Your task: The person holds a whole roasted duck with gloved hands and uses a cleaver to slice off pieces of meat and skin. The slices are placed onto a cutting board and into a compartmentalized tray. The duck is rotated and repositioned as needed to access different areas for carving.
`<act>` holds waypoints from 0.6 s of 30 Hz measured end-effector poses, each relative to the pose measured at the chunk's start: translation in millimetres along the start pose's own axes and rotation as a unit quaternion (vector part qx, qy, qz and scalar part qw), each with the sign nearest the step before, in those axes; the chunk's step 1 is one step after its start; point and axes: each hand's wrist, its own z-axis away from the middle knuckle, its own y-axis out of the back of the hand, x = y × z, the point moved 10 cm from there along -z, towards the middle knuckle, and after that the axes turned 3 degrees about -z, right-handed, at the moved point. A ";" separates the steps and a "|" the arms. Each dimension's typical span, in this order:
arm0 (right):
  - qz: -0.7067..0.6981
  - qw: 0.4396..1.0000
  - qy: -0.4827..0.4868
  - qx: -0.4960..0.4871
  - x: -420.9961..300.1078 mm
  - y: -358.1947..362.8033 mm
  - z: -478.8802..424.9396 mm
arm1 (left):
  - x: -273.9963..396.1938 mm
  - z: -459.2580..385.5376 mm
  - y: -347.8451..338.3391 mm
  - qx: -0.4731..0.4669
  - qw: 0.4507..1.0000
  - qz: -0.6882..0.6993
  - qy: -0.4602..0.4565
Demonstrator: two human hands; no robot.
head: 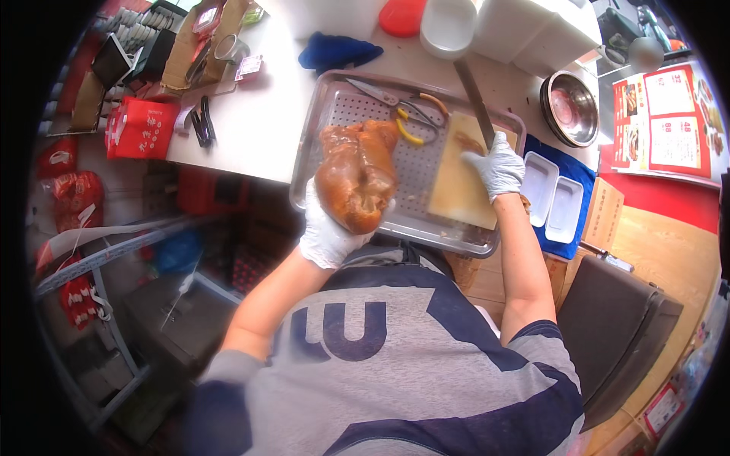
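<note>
My left hand (331,233), in a clear thin glove, cups a large glossy brown piece of cooked meat (356,171) from below. It is over the left part of a perforated metal tray (416,185). On the right, my gloved right hand (502,168) grips a knife (474,97), its long blade pointing away from me and seen nearly edge-on; the handle is hidden in the fist. Below that hand lies a yellowish cutting board (462,188) with a small brown scrap (470,142) on it. Scissors (399,105) with yellow and orange grips rest at the tray's far side.
Two white trays (540,185) sit on a blue cloth (587,196) at right, below stacked metal bowls (570,108). A white container (449,25) and a crumpled blue cloth (339,51) lie beyond the tray. Red bags (142,128) and a black stapler (202,122) are at left.
</note>
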 end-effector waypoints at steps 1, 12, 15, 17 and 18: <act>-0.007 1.000 0.007 0.000 0.4 -1.0 -2.8 | 0.9 -0.1 -0.3 0.001 1.000 0.002 0.001; -0.426 0.882 -0.021 -0.202 -54.0 11.2 40.1 | -4.2 0.5 2.3 0.013 0.996 0.089 0.021; -0.382 0.865 0.039 -0.323 -116.7 21.1 78.6 | 2.0 1.3 -7.8 -0.025 0.996 0.081 0.015; -0.300 0.895 0.186 -0.273 -160.5 38.0 90.2 | 4.0 0.3 -10.1 -0.069 0.997 0.003 -0.022; -0.272 0.905 0.237 -0.227 -175.2 46.9 91.2 | 1.4 -0.8 -9.0 -0.065 0.993 0.094 0.006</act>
